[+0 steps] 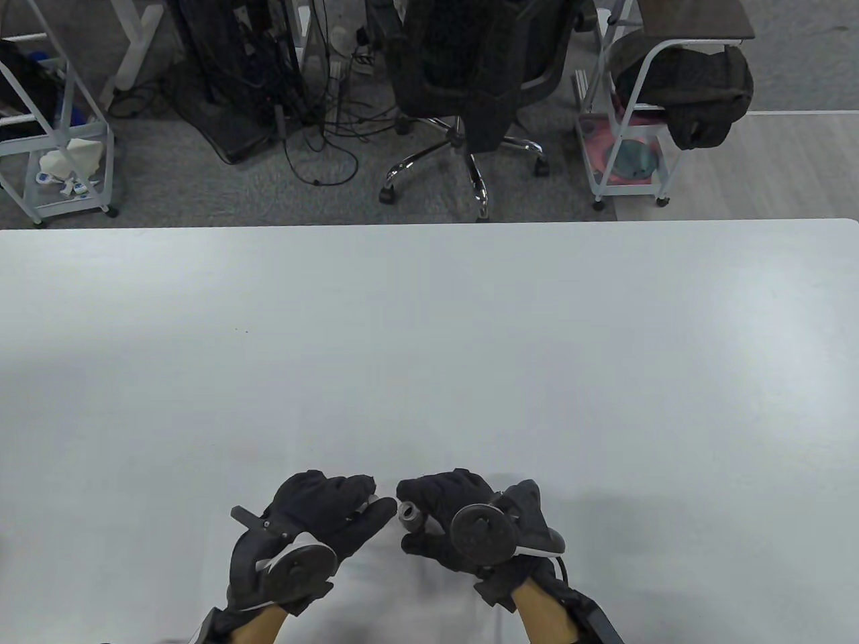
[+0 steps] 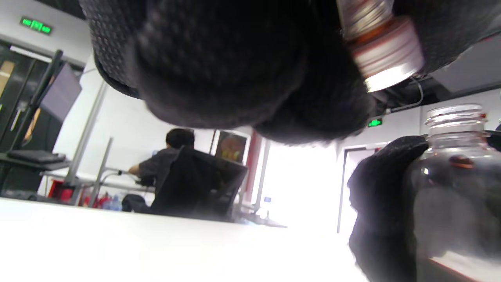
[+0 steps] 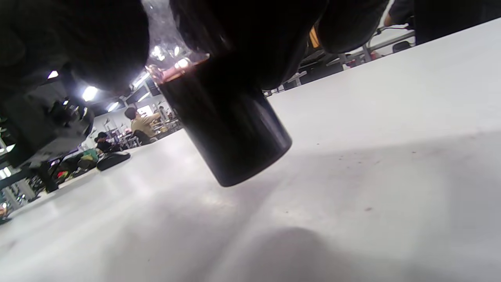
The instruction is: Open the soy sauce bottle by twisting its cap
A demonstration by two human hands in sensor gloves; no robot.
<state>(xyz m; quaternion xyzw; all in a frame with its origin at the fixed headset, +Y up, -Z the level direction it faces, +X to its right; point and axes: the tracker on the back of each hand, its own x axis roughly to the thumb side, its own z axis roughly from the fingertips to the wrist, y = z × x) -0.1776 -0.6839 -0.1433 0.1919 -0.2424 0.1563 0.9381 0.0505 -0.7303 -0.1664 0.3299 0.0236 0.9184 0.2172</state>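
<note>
The soy sauce bottle is in my right hand, near the table's front edge; only its open neck shows between the gloved fingers. In the right wrist view the dark bottle is tilted, its base just above the table. In the left wrist view the clear threaded neck has no cap on it and my right hand's fingers wrap the bottle's body. My left hand holds the silver and red cap just left of the neck, apart from it.
The white table stretches away from my hands. Beyond its far edge stand an office chair, wire carts and cables on the floor.
</note>
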